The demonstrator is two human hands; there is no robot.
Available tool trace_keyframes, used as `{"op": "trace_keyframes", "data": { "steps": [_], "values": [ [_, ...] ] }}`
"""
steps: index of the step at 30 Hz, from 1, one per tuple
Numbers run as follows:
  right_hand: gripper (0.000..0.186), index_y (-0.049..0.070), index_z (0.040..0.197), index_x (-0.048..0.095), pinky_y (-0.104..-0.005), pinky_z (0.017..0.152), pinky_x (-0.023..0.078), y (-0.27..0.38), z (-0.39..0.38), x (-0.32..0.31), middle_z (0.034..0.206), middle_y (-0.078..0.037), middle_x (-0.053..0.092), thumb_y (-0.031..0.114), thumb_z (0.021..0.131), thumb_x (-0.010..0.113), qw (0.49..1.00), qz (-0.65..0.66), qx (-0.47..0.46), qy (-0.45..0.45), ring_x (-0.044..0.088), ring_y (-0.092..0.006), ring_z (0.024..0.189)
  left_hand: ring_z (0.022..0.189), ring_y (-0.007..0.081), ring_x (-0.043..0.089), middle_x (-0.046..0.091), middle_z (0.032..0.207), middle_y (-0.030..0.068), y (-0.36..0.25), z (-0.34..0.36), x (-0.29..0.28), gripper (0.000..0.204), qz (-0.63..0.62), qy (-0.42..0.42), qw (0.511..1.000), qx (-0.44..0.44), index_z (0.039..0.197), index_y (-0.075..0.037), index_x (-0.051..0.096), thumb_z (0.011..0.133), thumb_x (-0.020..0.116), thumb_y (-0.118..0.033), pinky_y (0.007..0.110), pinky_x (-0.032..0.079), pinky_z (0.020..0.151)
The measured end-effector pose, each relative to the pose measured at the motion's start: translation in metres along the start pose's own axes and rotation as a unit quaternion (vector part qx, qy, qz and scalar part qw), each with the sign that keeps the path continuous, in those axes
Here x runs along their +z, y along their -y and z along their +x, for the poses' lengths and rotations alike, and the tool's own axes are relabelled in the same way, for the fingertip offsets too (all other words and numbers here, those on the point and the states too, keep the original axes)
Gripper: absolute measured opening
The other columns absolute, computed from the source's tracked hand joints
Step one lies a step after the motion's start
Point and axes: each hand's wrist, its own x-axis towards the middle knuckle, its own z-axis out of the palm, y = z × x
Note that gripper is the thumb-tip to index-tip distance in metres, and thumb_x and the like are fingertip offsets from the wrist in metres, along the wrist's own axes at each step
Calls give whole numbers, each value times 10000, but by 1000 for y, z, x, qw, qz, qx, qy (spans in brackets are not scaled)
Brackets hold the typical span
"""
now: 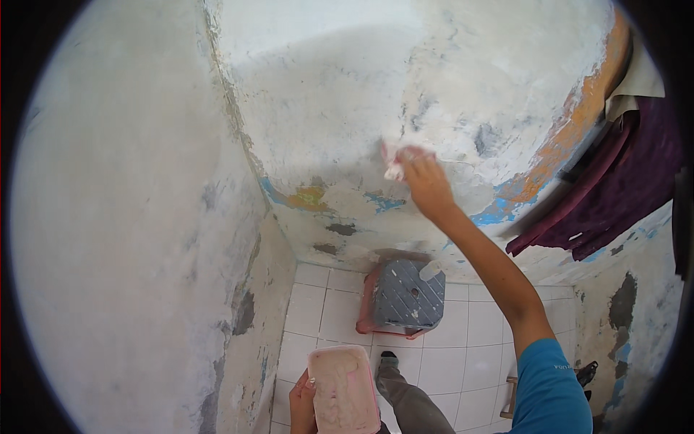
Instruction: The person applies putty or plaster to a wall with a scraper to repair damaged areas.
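Observation:
My right hand (428,182) reaches up to the patchy wall (318,108) ahead. Its fingers are closed on a small pink-and-white piece (394,160), smeared by motion, pressed at or very near the wall; its exact kind I cannot make out. Low in the view, my left hand (302,394) grips the left side of a pink rectangular tub (343,390). A smooth, pale beige paste fills the tub, with ridges and a pink patch showing on its surface.
A grey-topped stool (408,296) with reddish legs stands on white floor tiles (448,362) by the wall, a translucent cup (431,270) on its edge. Dark purple cloth (614,181) hangs at right. Another wall (130,217) rises at left. My foot (389,358) is near the stool.

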Motion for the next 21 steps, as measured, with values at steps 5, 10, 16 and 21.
{"op": "trace_keyframes", "data": {
  "steps": [5, 10, 16, 21],
  "values": [
    [621, 10, 1510, 412, -503, 1085, 389, -31, 24, -23, 1438, -211, 497, 159, 924, 553, 970, -111, 102, -192, 517, -348, 1265, 1161, 204, 594, 630, 1300, 138, 7, 1, 9, 549, -9, -2, 1000, -5, 1423, 23, 530, 1038, 460, -361, 337, 478, 995],
    [637, 44, 1517, 428, -451, 1046, 411, -25, -12, 43, 1400, -164, 536, 113, 900, 569, 967, -148, 48, -204, 533, -351, 1212, 1152, 200, 597, 633, 1292, 136, 9, 6, 15, 543, -9, 5, 1000, -10, 1420, 25, 532, 1038, 464, -356, 334, 482, 988],
    [582, 16, 1463, 479, -479, 963, 443, -10, -14, 11, 1342, -160, 565, 123, 899, 570, 994, -10, 46, -100, 553, -351, 1148, 1141, 196, 602, 637, 1282, 133, 10, 6, 16, 536, -16, -3, 1000, -10, 1415, 26, 535, 1038, 468, -349, 331, 486, 978],
    [541, 8, 1421, 513, -483, 971, 447, -32, 39, -41, 1313, -180, 581, 122, 896, 574, 953, -130, 42, -271, 569, -344, 1138, 1132, 193, 605, 641, 1274, 130, 13, 9, 25, 531, -26, 1, 1000, -14, 1411, 28, 537, 1038, 471, -343, 329, 490, 970]
  ]
}}
